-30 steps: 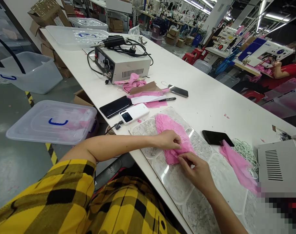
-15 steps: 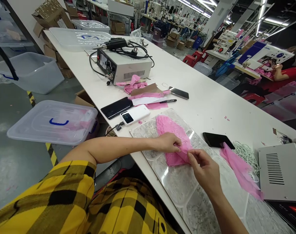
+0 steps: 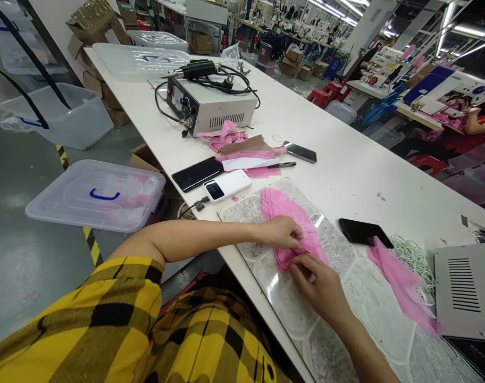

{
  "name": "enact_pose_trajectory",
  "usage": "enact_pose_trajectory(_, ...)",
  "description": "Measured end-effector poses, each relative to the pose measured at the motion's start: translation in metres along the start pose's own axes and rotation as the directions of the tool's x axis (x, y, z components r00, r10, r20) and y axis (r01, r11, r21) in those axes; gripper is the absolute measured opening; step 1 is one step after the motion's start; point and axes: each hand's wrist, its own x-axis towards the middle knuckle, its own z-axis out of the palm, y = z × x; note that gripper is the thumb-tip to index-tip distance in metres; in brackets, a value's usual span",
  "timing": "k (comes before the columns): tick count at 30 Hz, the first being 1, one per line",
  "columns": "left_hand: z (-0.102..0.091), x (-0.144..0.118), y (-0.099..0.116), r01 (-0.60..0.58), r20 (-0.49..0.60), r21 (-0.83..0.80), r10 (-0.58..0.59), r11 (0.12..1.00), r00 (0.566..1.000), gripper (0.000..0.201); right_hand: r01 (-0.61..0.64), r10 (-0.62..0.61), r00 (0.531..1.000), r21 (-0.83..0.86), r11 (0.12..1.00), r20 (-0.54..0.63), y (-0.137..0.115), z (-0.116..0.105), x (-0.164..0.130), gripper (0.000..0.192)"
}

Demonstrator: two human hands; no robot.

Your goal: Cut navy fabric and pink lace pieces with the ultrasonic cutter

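Pink lace (image 3: pixel 290 213) pinched by left hand (image 3: pixel 281 233) and right hand (image 3: pixel 318 282) (both grasping), black phone (image 3: pixel 364 232) nearby

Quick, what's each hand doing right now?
Left hand: pinching the pink lace piece.
Right hand: fingers pressing the same lace; whether it grips, cannot tell.

My left grip (image 3: pixel 284 232) and right grip (image 3: pixel 318 279) pinch the pink lace piece (image 3: pixel 292 226) on the desk (image 3: pixel 346 159).

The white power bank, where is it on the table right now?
In the head view, the white power bank lies near the table's left edge, beside a black phone and just beyond the pink lace piece.
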Motion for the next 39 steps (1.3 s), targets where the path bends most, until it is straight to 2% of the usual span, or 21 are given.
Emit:
enact_pose_trajectory(8,0.0,0.002,0.001,0.02,-0.015,0.022,-0.02,1.0,1.0,0.017,-0.201,0.197,0.979,0.133,0.97,0.043,-0.002,-0.007,0.004,0.026)
enact_pose_trajectory(14,0.0,0.003,-0.001,0.016,0.0,0.021,-0.016,1.0,1.0,0.021,-0.391,0.393,0.918,0.269,0.88,0.049,0.004,-0.013,0.004,0.035)
enact_pose_trajectory(18,-0.002,0.004,-0.001,0.013,0.006,0.002,-0.013,1.0,1.0,0.022,-0.462,0.473,0.879,0.354,0.813,0.061,0.007,-0.017,0.006,0.039)
enact_pose_trajectory(24,-0.006,0.003,0.003,0.017,0.035,-0.011,-0.017,1.0,0.999,0.024,-0.517,0.539,0.838,0.441,0.734,0.085,0.013,-0.018,0.009,0.041)
enact_pose_trajectory(30,-0.008,0.003,0.001,0.023,0.059,-0.02,-0.022,1.0,0.998,0.017,-0.545,0.579,0.809,0.507,0.668,0.106,0.017,-0.018,0.01,0.041)
enact_pose_trajectory(35,-0.008,0.004,-0.001,0.015,0.057,-0.027,-0.013,1.0,0.998,0.013,-0.545,0.589,0.801,0.545,0.638,0.112,0.018,-0.02,0.011,0.043)
enact_pose_trajectory(39,-0.008,0.004,-0.002,0.007,0.06,-0.03,-0.005,1.0,0.998,0.018,-0.536,0.577,0.808,0.553,0.638,0.119,0.016,-0.02,0.014,0.044)
